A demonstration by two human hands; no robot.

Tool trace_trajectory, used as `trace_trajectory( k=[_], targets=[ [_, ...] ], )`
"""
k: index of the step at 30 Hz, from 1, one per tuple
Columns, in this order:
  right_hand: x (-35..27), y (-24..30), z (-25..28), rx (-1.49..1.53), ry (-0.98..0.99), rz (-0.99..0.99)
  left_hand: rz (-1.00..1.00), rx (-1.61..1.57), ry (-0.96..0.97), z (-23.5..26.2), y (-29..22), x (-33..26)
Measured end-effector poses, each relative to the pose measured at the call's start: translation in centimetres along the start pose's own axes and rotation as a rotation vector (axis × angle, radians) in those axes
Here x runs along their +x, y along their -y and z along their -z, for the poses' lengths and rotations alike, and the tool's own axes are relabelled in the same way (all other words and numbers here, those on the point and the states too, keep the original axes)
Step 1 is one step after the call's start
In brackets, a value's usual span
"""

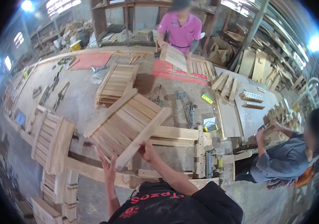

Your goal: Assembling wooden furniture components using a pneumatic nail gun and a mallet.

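A slatted wooden panel (127,125) with two longer side rails is tilted in front of me. My right hand (147,151) is closed round its near rail. At the panel's lower left corner is my left hand (106,163), its fingers stretched out and thumb apart; whether it touches the wood I cannot tell. Behind the held panel lies a stack of similar slatted panels (118,80). Another stack of panels (51,138) stands to the left. Just right of the held panel, a wooden frame with a clamp (201,149) sits at the bench edge.
Across the bench, a person in a pink shirt (180,31) handles a panel over a red sheet (161,69). At right, a person in grey (282,160) works by wood pieces. Clamps (57,80), a hammer (182,97) and a yellow box (207,98) lie on the bench (144,87).
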State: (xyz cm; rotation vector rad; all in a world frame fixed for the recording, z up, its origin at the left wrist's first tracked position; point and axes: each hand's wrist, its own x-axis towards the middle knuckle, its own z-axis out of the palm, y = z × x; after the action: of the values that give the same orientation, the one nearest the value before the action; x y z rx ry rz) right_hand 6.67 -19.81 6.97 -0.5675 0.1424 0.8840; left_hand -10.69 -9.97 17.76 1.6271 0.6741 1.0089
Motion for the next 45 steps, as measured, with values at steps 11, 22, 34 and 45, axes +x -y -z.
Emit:
trace_trajectory(
  k=[11,22,34,45],
  targets=[
    [-17.4,0.8,12.9,-0.321,-0.162,-0.001,1.104,-0.040,-0.112,-2.8,12.4,-7.6],
    [-23.6,2.1,16.4,-1.622,-0.068,-0.362,0.627,0.457,0.135,-4.6,7.9,-9.2],
    [-18.2,4.9,17.0,-2.031,-0.204,0.295,0.559,0.668,0.393,-9.2,18.2,-1.2],
    [-19.5,3.6,21.7,-2.070,-0.166,0.465,0.404,0.903,0.950,-10.0,22.3,-3.5]
  ],
)
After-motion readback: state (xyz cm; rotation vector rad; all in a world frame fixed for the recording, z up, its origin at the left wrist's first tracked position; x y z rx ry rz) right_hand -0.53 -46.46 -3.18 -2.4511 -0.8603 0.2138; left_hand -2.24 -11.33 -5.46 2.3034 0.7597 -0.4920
